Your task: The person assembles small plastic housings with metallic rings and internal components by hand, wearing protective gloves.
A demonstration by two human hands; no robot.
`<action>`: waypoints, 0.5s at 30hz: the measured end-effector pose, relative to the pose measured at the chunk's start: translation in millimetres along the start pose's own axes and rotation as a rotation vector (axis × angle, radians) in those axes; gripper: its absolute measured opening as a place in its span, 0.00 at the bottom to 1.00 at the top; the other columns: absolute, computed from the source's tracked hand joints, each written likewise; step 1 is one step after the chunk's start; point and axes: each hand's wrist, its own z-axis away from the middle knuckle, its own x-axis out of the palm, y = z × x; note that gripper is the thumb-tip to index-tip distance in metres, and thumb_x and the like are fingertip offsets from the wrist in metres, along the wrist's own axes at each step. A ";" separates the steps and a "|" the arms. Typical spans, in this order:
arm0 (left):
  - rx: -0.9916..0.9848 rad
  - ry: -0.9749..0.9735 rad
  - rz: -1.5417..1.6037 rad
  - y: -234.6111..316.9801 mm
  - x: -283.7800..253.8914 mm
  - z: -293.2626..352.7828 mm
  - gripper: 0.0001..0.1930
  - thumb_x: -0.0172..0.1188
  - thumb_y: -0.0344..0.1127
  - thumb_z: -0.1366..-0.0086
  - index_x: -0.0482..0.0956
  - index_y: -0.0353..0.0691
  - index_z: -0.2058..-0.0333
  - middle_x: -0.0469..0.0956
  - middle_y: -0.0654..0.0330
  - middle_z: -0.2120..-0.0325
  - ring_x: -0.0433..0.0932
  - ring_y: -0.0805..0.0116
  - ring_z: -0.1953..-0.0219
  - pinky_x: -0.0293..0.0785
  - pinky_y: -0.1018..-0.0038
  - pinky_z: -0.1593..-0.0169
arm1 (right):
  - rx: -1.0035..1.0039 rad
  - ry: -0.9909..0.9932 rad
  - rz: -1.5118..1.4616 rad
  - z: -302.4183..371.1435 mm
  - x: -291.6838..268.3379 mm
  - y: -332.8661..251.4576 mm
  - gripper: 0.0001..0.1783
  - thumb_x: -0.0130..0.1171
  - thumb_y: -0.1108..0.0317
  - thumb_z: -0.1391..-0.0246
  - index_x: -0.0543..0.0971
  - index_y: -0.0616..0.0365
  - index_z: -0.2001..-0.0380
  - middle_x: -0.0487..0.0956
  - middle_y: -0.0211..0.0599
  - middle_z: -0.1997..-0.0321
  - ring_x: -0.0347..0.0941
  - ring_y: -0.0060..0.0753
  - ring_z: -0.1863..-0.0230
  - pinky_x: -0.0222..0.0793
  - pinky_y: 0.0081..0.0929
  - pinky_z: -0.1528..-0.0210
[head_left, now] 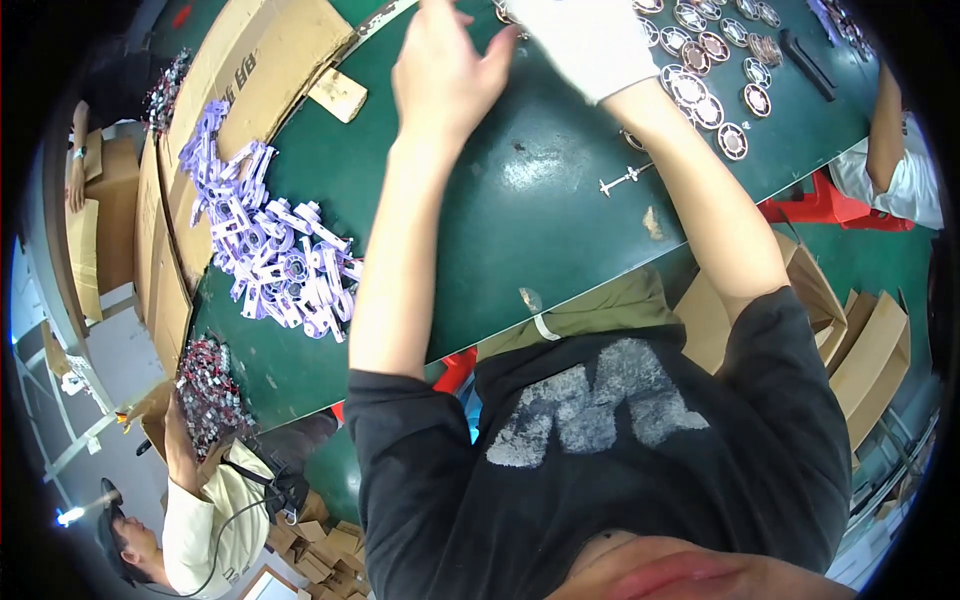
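My bare left hand (448,75) reaches over the green table near the top edge of the view, slightly blurred. Its thumb stands apart from the fingers, and nothing shows between them. My right hand (590,45) wears a white glove and is close beside it; its fingers are cut off by the upper edge, so any grip is hidden. A round part peeks out at the glove's left side. Right of the glove lie several round copper-and-silver grilles (690,88). Under my right forearm rests a small white cross-shaped piece (625,180).
Lilac plastic parts (290,265) are heaped left of my left forearm, by a cardboard sheet (290,50). Small red-and-white parts (212,395) pile at the lower left, where another person (215,520) sits. A black bar (807,65) lies far right, near another person's arm (885,130).
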 end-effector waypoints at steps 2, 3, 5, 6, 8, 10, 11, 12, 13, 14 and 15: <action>0.254 0.158 -0.152 -3.7 23.9 -12.8 0.35 0.71 0.36 0.43 0.69 0.39 0.37 0.78 0.50 0.51 0.78 0.53 0.53 0.76 0.61 0.46 | 0.002 0.127 0.099 -9.7 -5.6 4.9 0.13 0.60 0.60 0.40 0.82 0.59 0.61 0.81 0.48 0.66 0.79 0.48 0.64 0.74 0.39 0.59; 0.106 -0.069 -0.182 10.4 21.5 -18.3 0.31 0.71 0.35 0.43 0.72 0.40 0.41 0.78 0.51 0.53 0.77 0.52 0.53 0.76 0.61 0.47 | 0.007 0.180 0.109 -12.1 -9.3 6.5 0.13 0.60 0.61 0.40 0.82 0.60 0.62 0.81 0.49 0.67 0.79 0.47 0.64 0.74 0.39 0.60; 0.103 -0.190 -0.153 3.8 29.0 -20.0 0.21 0.70 0.33 0.43 0.79 0.43 0.50 0.77 0.53 0.59 0.77 0.51 0.55 0.76 0.61 0.50 | 0.094 0.143 0.070 -12.8 -15.4 6.6 0.12 0.61 0.62 0.41 0.81 0.62 0.62 0.80 0.49 0.68 0.79 0.46 0.65 0.73 0.39 0.61; 0.102 -0.191 -0.155 -0.2 26.7 -16.5 0.21 0.70 0.33 0.43 0.79 0.43 0.50 0.77 0.53 0.59 0.77 0.51 0.55 0.76 0.61 0.50 | 0.065 0.153 0.103 -11.2 -13.7 5.9 0.12 0.61 0.62 0.41 0.81 0.61 0.62 0.81 0.49 0.67 0.79 0.46 0.65 0.73 0.39 0.61; 0.212 -0.078 -0.006 -10.3 18.4 -10.3 0.22 0.70 0.31 0.44 0.78 0.42 0.49 0.76 0.52 0.63 0.77 0.51 0.54 0.76 0.64 0.50 | 0.034 0.158 0.127 -9.6 -11.2 2.2 0.13 0.61 0.62 0.41 0.81 0.61 0.61 0.81 0.48 0.67 0.79 0.46 0.65 0.73 0.39 0.61; 0.292 -0.062 -0.145 -19.7 1.6 3.4 0.20 0.67 0.34 0.38 0.78 0.43 0.48 0.77 0.54 0.59 0.78 0.56 0.56 0.78 0.65 0.53 | 0.161 0.066 0.038 -7.7 -8.8 -11.2 0.13 0.61 0.62 0.41 0.80 0.60 0.59 0.81 0.48 0.66 0.79 0.46 0.64 0.73 0.37 0.60; 0.299 -0.082 -0.187 -23.3 -5.3 11.4 0.21 0.68 0.34 0.38 0.78 0.47 0.45 0.76 0.56 0.57 0.79 0.59 0.56 0.77 0.65 0.54 | 0.145 -0.002 0.104 -7.3 -10.7 -10.0 0.15 0.61 0.60 0.41 0.80 0.60 0.58 0.81 0.49 0.65 0.80 0.46 0.62 0.74 0.38 0.59; 0.198 -0.069 -0.203 -17.1 -13.0 24.0 0.16 0.66 0.35 0.37 0.82 0.48 0.50 0.74 0.55 0.59 0.77 0.56 0.55 0.76 0.64 0.52 | 0.188 -0.069 0.158 -4.9 -14.3 -12.4 0.16 0.60 0.58 0.42 0.80 0.59 0.58 0.81 0.49 0.65 0.80 0.47 0.62 0.74 0.39 0.58; 0.169 -0.070 -0.281 -20.7 -22.8 38.3 0.14 0.66 0.37 0.37 0.81 0.46 0.52 0.72 0.56 0.59 0.76 0.57 0.55 0.76 0.64 0.54 | 0.225 -0.149 0.200 -4.8 -12.2 -30.0 0.17 0.60 0.57 0.42 0.81 0.59 0.58 0.81 0.50 0.64 0.80 0.48 0.61 0.74 0.41 0.58; 0.138 -0.072 -0.359 -26.1 -31.3 54.0 0.14 0.66 0.38 0.37 0.81 0.45 0.54 0.71 0.58 0.59 0.74 0.57 0.55 0.77 0.64 0.55 | 0.255 -0.241 0.136 -3.0 -15.2 -51.2 0.18 0.59 0.54 0.42 0.81 0.58 0.59 0.81 0.51 0.65 0.80 0.51 0.61 0.74 0.43 0.56; 0.079 -0.143 -0.396 -30.3 -39.7 70.1 0.16 0.66 0.38 0.37 0.80 0.43 0.51 0.70 0.56 0.58 0.73 0.55 0.55 0.75 0.63 0.53 | 0.232 -0.345 0.221 2.1 -8.8 -49.7 0.18 0.59 0.54 0.42 0.81 0.58 0.59 0.81 0.51 0.65 0.80 0.51 0.61 0.74 0.42 0.56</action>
